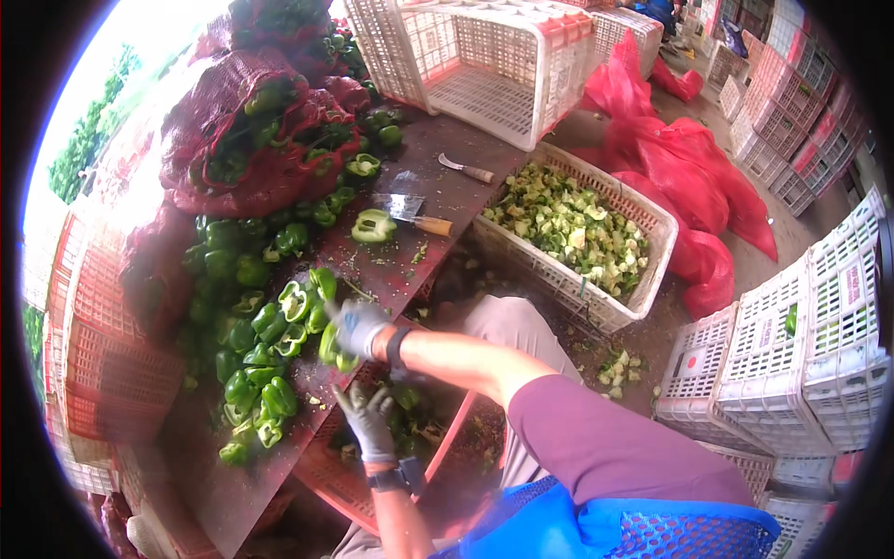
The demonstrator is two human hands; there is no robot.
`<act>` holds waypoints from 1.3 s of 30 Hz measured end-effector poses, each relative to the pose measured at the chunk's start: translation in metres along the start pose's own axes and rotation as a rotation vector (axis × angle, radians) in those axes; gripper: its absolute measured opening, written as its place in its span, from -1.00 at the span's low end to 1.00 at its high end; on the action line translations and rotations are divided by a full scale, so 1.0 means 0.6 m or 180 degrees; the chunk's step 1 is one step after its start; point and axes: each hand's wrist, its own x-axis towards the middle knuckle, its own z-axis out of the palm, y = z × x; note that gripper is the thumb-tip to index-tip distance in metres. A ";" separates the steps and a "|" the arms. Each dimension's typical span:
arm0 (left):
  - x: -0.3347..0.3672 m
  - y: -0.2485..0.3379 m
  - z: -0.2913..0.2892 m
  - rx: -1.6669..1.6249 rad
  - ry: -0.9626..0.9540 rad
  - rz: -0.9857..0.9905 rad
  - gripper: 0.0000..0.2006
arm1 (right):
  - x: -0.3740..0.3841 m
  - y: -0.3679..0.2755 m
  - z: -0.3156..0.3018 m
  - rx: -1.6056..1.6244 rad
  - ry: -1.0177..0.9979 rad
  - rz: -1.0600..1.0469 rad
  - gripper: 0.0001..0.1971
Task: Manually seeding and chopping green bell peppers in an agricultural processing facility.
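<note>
Green bell peppers (265, 391), whole and halved, lie in a heap along the edge of the dark red table (400, 289). My right hand (361, 328), gloved and blurred, is over the table edge, against a green pepper piece (331, 347); whether its fingers grip anything is unclear. Just below it, my left hand (371, 424), also gloved, has its fingers apart with nothing seen in them. Beneath that hand stands an orange-red crate (345, 489) with green pepper pieces inside. A halved pepper (373, 225) rests farther along the table beside a wide-bladed knife (414, 214).
A small curved knife (466, 168) lies at the far table edge. To its right stands a white crate (666, 233) filled with chopped pepper cores. Red mesh sacks (219, 130) of peppers bulk at left. Red netting (670, 168) and stacked white crates (764, 345) occupy the right.
</note>
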 end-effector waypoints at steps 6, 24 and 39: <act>0.007 0.017 -0.039 -0.0325 -0.0018 0.0611 -0.55 | -0.131 -0.081 0.052 0.0479 0.0096 -0.0948 -0.38; -0.082 0.038 -0.046 0.0871 0.0109 0.0393 -0.49 | -0.201 0.093 -0.112 0.2253 -0.1187 -0.1003 -0.28; -0.049 -0.109 -0.085 0.2418 -0.0762 -0.0397 -0.34 | 0.034 0.255 -0.186 -0.1407 0.0606 -0.0349 -0.54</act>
